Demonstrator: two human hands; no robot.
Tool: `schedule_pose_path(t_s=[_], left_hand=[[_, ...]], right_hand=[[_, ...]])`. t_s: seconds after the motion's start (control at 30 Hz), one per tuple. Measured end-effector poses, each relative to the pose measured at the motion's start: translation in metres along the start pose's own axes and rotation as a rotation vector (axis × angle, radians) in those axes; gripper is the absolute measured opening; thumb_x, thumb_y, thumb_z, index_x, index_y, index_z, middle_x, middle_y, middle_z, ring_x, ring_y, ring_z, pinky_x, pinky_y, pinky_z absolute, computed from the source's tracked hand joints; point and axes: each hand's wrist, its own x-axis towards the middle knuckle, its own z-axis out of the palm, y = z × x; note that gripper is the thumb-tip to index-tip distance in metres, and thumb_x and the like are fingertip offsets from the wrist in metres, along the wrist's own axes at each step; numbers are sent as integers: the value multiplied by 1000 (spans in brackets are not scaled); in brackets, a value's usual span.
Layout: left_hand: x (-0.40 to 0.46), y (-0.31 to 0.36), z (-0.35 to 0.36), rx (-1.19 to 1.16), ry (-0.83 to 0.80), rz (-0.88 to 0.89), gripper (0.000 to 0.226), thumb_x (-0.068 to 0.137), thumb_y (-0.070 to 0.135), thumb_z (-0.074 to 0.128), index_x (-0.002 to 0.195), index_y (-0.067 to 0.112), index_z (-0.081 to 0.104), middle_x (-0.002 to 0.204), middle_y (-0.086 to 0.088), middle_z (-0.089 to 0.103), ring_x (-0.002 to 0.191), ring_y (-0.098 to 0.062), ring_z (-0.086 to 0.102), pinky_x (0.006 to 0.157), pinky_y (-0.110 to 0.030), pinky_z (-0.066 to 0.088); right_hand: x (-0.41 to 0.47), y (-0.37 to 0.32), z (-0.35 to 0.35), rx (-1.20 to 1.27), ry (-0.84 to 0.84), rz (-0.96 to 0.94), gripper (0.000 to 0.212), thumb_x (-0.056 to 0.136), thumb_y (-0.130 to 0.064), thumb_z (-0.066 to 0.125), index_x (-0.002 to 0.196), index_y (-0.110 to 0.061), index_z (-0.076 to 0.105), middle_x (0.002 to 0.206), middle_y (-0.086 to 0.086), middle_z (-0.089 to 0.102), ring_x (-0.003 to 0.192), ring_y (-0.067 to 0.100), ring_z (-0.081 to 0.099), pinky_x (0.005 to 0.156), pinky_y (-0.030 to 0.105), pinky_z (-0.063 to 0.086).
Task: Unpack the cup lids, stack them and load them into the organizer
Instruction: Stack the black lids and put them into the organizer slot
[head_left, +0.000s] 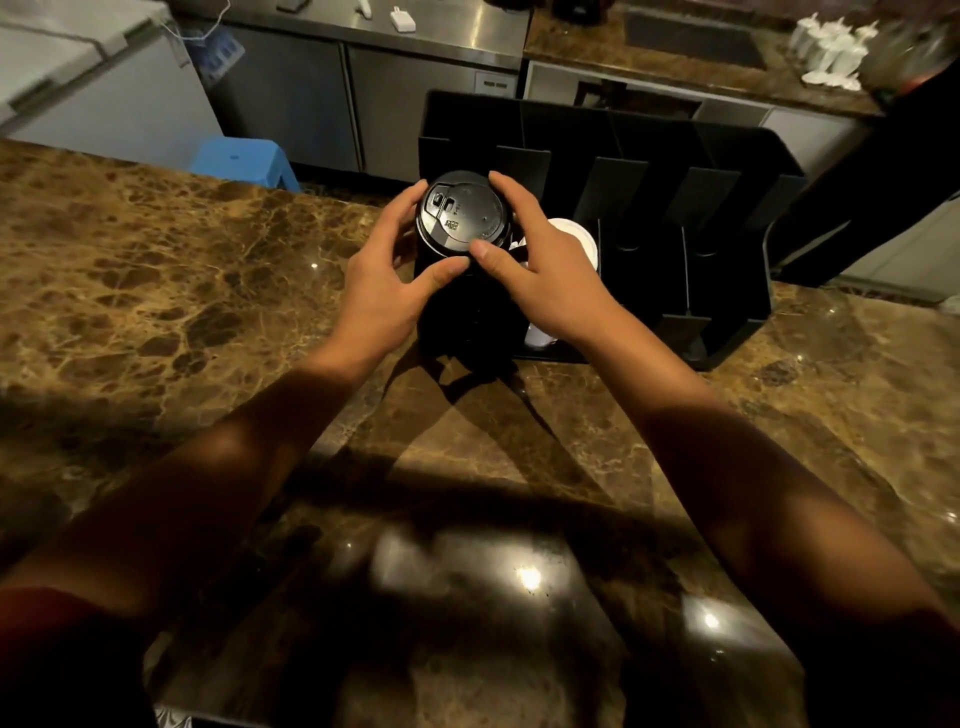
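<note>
Together, left hand (382, 291) and right hand (540, 275), fingers (506, 195) curled around black lid stack (462, 215) over organizer (727, 208).

A stack of round black plastic cup lids (461, 214), top face up, stands in the leftmost slot of a black divided plastic organizer (727, 156).

Single head cam, wide-angle, looking fwd and down over marble counter (156, 291), close on organizer (727, 156).
</note>
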Motion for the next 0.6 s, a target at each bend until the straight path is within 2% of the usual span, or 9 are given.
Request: schedule_pose_path(t_s=[0.13, 0.23, 0.3, 0.37, 0.47, 0.6], left_hand=[[2, 0, 1, 89, -3, 24, 80, 89, 43, 77, 156, 23, 39, 146, 18, 51, 135, 5, 50, 113, -25, 45], [4, 1, 1, 125, 3, 26, 79, 89, 46, 76, 156, 26, 38, 151, 14, 49, 137, 5, 48, 113, -21, 42], [4, 1, 3, 146, 13, 20, 79, 89, 46, 76, 156, 26, 39, 151, 12, 51, 135, 4, 49, 112, -20, 42], [3, 0, 5, 168, 19, 19, 78, 89, 46, 76, 155, 25, 39, 150, 11, 53, 134, 2, 51, 110, -21, 43], [0, -5, 6, 200, 27, 42, 78, 90, 45, 75, 154, 21, 40, 150, 6, 53, 135, -3, 52, 110, -25, 45], [0, -12, 4, 258, 47, 38, 77, 88, 48, 76, 153, 22, 42, 149, 3, 53, 137, -13, 50, 112, -41, 45]], right_hand=[[4, 3, -6, -9, -40, 29, 70, 103, -38, 64, 163, -26, 29, 154, 0, 53, 133, 17, 55, 107, 45, 53], [4, 1, -6, 38, -24, 53, 69, 102, -36, 65, 162, -28, 30, 152, -3, 53, 127, 7, 52, 104, 41, 56], [4, 0, -3, 58, 6, 78, 67, 103, -37, 64, 161, -29, 32, 148, -4, 56, 124, 12, 59, 101, 42, 57], [4, -2, 0, 67, 23, 109, 65, 103, -37, 63, 160, -30, 33, 146, -3, 59, 125, 17, 61, 100, 43, 58], [4, -4, 4, 48, 27, 115, 64, 102, -35, 63, 159, -28, 35, 146, -2, 60, 130, 19, 60, 105, 36, 51], [6, -7, 8, 22, 28, 127, 65, 102, -32, 63, 159, -27, 35, 147, 1, 61, 130, 24, 60, 109, 44, 49]])
